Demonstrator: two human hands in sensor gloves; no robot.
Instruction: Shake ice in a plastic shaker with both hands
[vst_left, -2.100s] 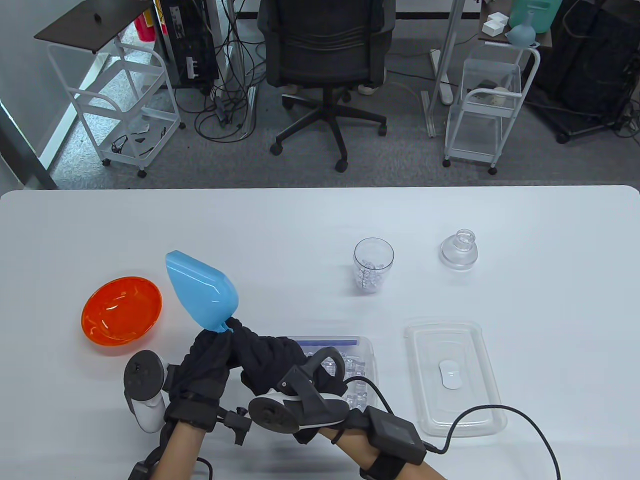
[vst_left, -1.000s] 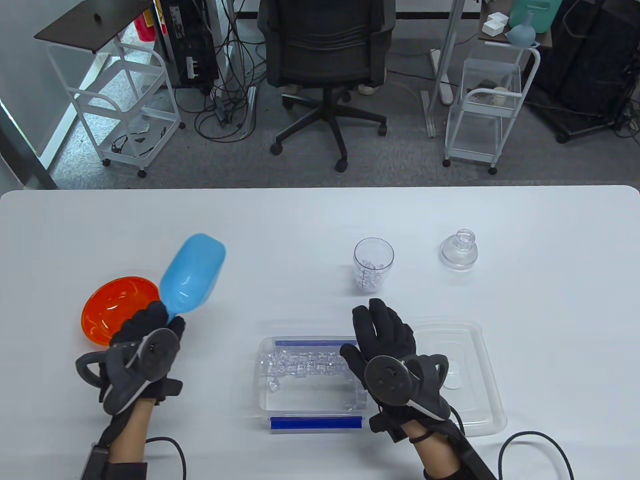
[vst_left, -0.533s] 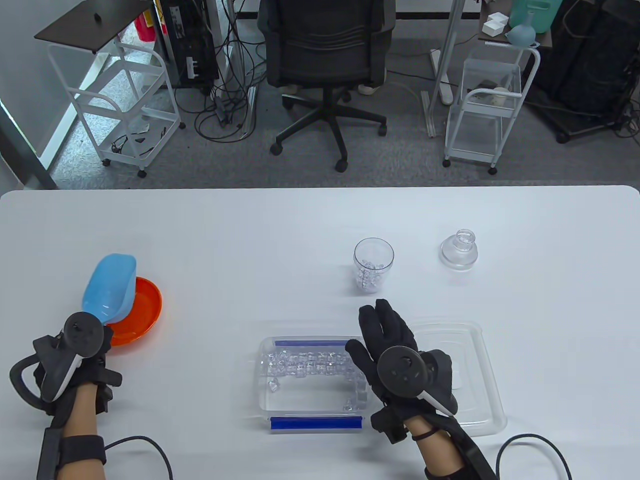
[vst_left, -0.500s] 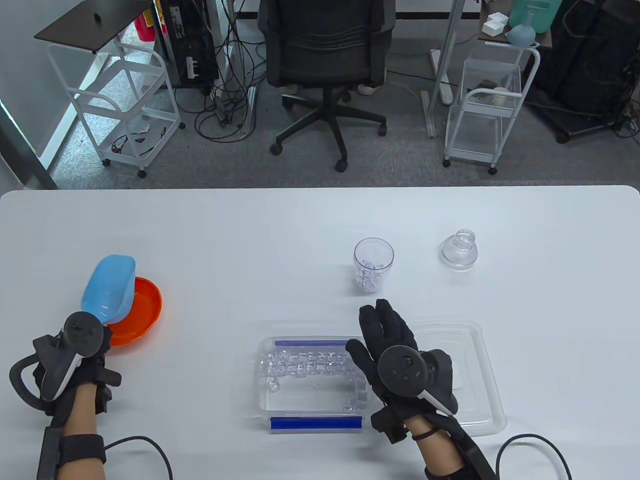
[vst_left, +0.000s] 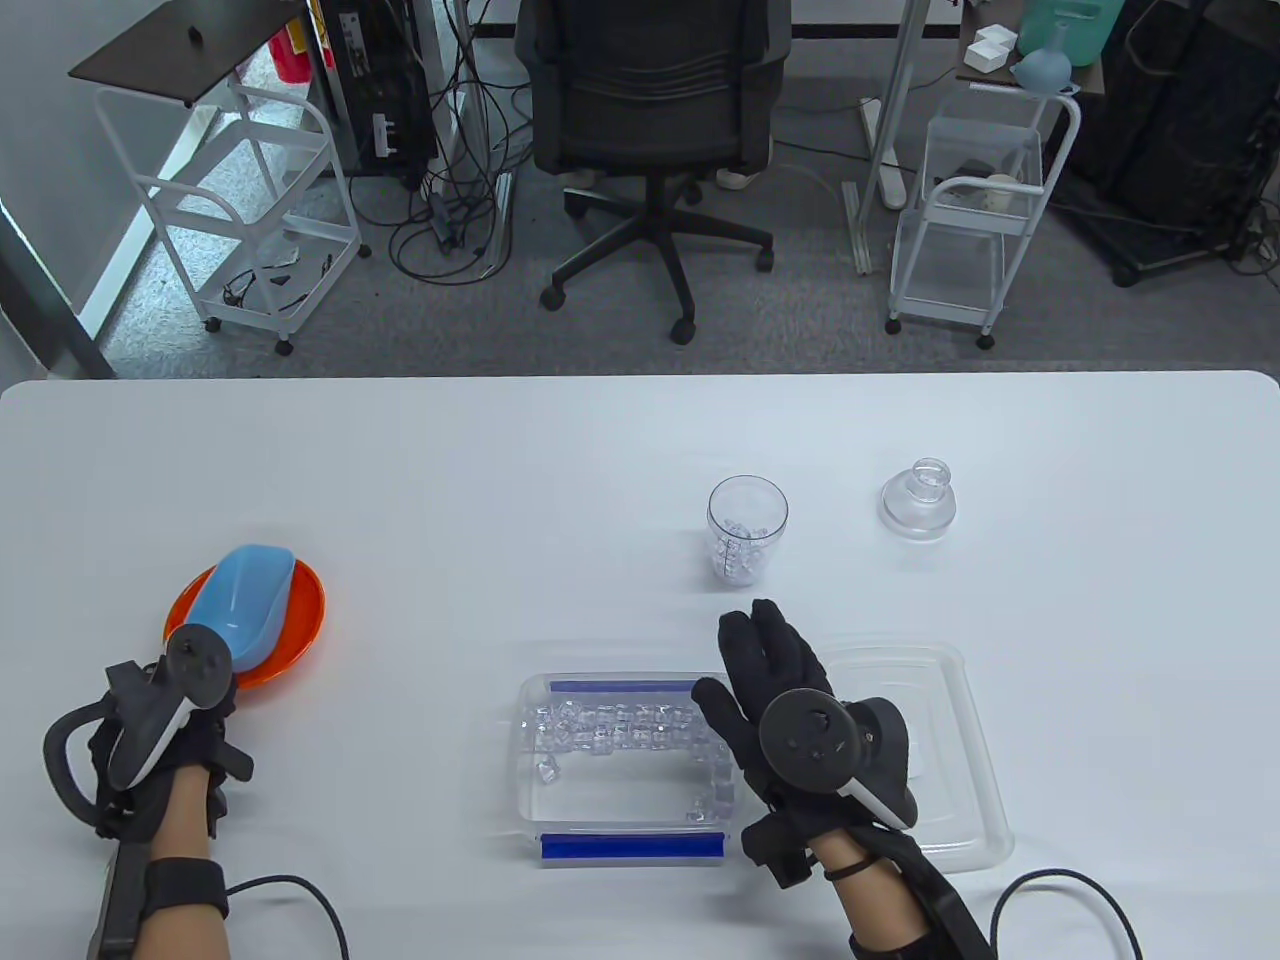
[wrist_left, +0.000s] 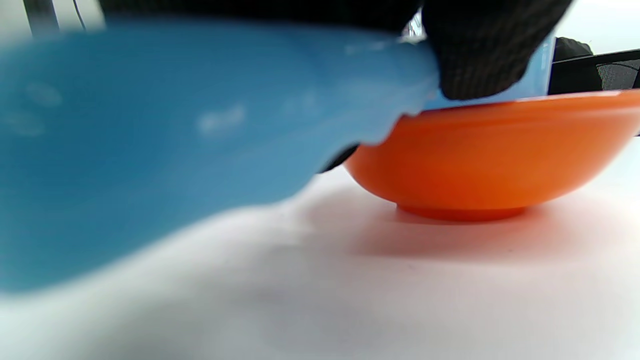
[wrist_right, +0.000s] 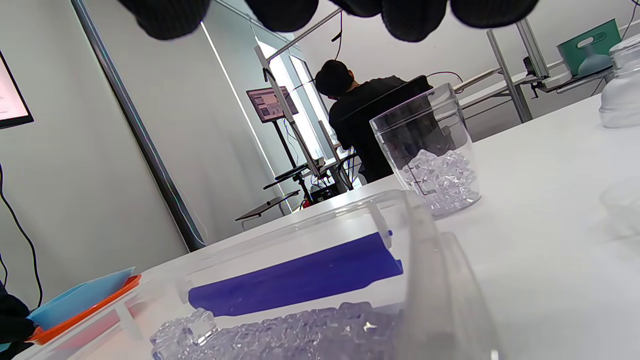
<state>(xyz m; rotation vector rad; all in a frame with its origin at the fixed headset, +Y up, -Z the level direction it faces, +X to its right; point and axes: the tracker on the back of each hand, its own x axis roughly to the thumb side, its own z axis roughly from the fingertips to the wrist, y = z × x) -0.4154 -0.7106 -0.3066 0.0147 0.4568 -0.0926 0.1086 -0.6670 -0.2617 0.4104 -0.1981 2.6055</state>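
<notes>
The clear plastic shaker cup (vst_left: 747, 527) stands upright mid-table with ice in its bottom; it also shows in the right wrist view (wrist_right: 427, 157). Its clear lid (vst_left: 917, 499) sits apart to the right. My left hand (vst_left: 185, 715) holds the blue scoop (vst_left: 243, 603) by its handle, the scoop lying in the orange bowl (vst_left: 300, 625); in the left wrist view a fingertip (wrist_left: 487, 55) presses on the scoop (wrist_left: 175, 130). My right hand (vst_left: 775, 665) hovers open and empty, fingers spread, over the right end of the ice box, short of the shaker.
A clear box of ice cubes (vst_left: 625, 760) with blue tape strips sits front centre. Its clear lid (vst_left: 910, 750) lies to its right, partly under my right hand. The orange bowl shows in the left wrist view (wrist_left: 495, 150).
My left hand carried the blue scoop leftward and lowered it into the orange bowl. My right hand has stayed almost still over the ice box's right end.
</notes>
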